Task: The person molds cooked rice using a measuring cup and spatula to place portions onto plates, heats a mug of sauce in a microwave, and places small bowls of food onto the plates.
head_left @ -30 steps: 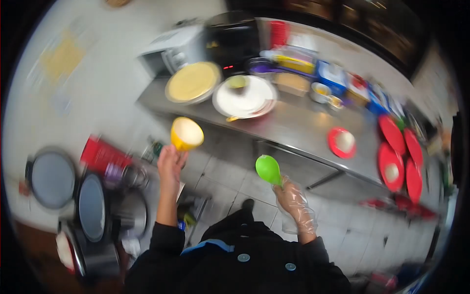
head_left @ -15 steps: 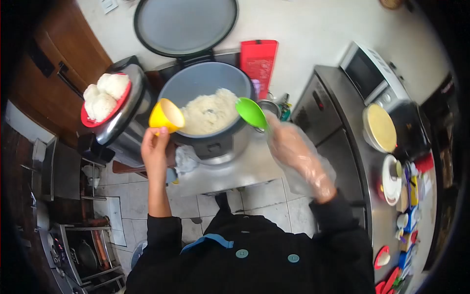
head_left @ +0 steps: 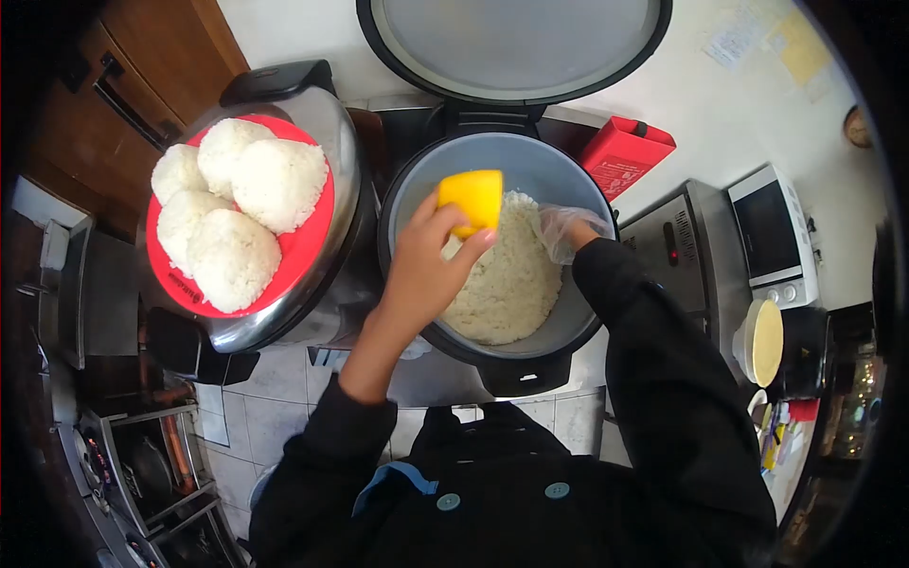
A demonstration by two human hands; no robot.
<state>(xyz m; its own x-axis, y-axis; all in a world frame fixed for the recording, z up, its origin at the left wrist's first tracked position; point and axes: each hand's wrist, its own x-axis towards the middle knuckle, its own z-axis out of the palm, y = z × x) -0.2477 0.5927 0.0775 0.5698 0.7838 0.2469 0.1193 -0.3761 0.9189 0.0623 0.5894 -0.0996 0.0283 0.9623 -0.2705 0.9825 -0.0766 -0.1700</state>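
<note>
My left hand point(head_left: 431, 260) grips a yellow cup point(head_left: 471, 201), tilted over the open rice cooker point(head_left: 402, 204). White rice point(head_left: 511, 293) lies in the cooker's grey pot. At the pot's right side, my right hand point(head_left: 571, 233), in a clear plastic glove, reaches down inside; its fingers are mostly hidden, and the green spoon seen earlier does not show. To the left, several rounded mounds of rice point(head_left: 233, 260) sit on a red plate point(head_left: 310, 213), which rests on the lid of a second cooker point(head_left: 331, 275).
The raised cooker lid point(head_left: 516, 47) stands behind the pot. A red box point(head_left: 627, 156) is at its back right. Farther right are a steel cabinet point(head_left: 677, 246), a white microwave point(head_left: 772, 237) and a pale round-topped container point(head_left: 762, 343). Metal racks point(head_left: 156, 473) stand at lower left.
The view has turned and come closer to the cooker. Both hands have moved over or into the pot; the yellow cup is now tilted, and the green spoon has gone out of sight.
</note>
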